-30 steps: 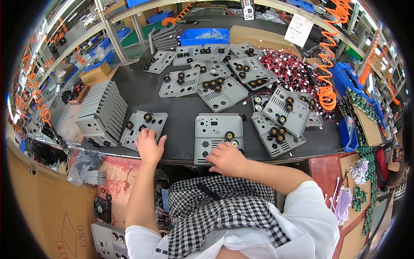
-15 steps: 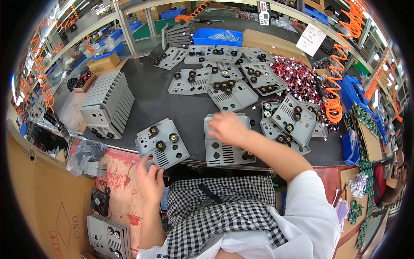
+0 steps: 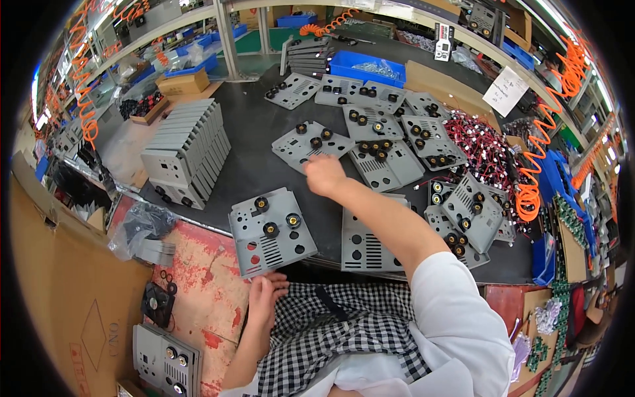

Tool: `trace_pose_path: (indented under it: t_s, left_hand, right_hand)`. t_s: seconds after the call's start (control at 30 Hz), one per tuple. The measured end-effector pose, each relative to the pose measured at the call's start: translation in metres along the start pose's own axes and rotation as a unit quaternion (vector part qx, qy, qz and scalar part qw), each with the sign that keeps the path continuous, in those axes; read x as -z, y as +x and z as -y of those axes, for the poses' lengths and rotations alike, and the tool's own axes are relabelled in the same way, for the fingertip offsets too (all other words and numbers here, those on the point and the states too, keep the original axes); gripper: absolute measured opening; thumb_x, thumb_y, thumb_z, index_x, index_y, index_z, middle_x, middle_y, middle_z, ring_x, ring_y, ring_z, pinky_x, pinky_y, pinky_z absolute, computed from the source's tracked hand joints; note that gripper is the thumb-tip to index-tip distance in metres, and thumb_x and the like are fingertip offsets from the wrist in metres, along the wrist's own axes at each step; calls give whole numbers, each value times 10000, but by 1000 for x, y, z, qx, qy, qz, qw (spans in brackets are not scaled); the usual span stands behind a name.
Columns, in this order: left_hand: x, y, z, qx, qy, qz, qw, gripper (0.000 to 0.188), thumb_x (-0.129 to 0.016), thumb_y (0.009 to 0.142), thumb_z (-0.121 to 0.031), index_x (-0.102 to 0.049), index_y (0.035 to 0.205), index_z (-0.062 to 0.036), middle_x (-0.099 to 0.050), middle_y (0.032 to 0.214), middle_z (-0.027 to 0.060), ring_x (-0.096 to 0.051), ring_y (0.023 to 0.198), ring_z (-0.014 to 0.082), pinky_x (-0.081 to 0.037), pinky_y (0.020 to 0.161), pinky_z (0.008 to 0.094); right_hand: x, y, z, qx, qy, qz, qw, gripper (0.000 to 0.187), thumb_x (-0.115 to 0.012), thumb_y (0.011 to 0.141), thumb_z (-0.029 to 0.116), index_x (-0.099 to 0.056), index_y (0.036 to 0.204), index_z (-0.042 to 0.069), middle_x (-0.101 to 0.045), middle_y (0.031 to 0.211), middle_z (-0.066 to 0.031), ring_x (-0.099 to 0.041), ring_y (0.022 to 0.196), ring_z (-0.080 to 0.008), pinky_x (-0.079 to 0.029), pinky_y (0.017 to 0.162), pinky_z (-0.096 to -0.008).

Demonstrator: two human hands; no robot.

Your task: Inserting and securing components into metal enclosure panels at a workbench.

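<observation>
My right hand reaches over the bench and grips the near edge of a grey metal panel with black round knobs; my fingertips are partly hidden. My left hand is just below the near edge of another grey panel, its fingers loosely apart and holding nothing I can see. That panel lies tilted at the bench edge, with several black brass-centred knobs on it. Under my right forearm lies a slotted grey panel, partly covered by the arm.
More knobbed panels overlap at the back and right. A stack of grey panels stands left. Behind are a blue bin of screws and a heap of red-and-black wires. Orange coiled hoses hang at the right.
My right hand has moved from above the near middle panel to a farther panel, which has turned. My left hand has drawn down from the near left panel. The view has shifted.
</observation>
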State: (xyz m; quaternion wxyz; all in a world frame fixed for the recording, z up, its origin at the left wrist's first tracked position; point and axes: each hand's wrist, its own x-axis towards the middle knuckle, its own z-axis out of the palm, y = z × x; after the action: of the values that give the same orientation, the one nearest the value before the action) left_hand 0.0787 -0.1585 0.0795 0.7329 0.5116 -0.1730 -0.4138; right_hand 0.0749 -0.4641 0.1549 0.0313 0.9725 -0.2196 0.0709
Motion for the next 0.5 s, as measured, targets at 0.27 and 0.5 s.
trace_pose_path:
  t_s: [0.27, 0.5]
  left_hand:
    - [-13, 11, -21, 104, -148, -2, 983, 498, -405, 892, -459, -453, 1114, -15, -558, 953, 116, -547, 876, 222, -451, 739, 345]
    - [-9, -3, -1, 100, -199, -7, 975, 372, -447, 895, -373, -495, 1049, -39, -579, 915, 94, -567, 811, 200, -459, 711, 327]
  right_hand:
    - [32, -47, 50, 100, 394, -95, 909, 283, -575, 794, 120, -566, 1073, 73, -518, 976, -100, -546, 858, -214, -473, 755, -299]
    - [150, -185, 66, 270, 569, -210, 747, 381, -570, 795, 122, -493, 1163, 57, -476, 1126, -73, -515, 994, -179, -422, 868, -323]
